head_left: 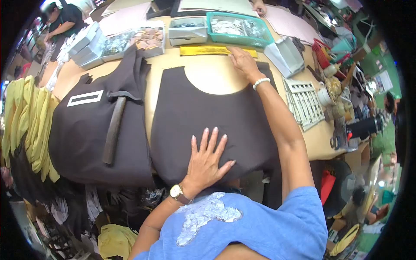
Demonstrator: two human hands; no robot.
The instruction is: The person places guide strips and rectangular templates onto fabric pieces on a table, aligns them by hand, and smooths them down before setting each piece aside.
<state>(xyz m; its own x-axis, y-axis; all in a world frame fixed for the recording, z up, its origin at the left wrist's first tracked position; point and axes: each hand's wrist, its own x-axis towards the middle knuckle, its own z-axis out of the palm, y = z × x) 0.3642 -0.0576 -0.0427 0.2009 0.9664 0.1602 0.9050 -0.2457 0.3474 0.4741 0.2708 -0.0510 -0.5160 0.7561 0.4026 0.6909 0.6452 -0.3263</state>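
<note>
A dark fabric piece [203, 112] with a deep rounded cut-out at its far edge lies on the table before me. My left hand [207, 160] rests flat on its near part, fingers spread. At the far side, my right hand [245, 64] has its fingers curled onto a long yellow strip [203, 50], which lies along the table beyond the cut-out. To the left is a stack of dark cut fabric [82, 138]. On that stack lie a hammer [116, 125] and a white rectangular frame [85, 98].
Boxes of small parts [188, 31] and a teal basket [240, 28] line the far side. White slotted templates [305, 102] and thread spools [331, 93] stand right. Yellow fabric [28, 125] hangs left. A person [65, 26] works far left; another person's hand [259, 7] shows at the top.
</note>
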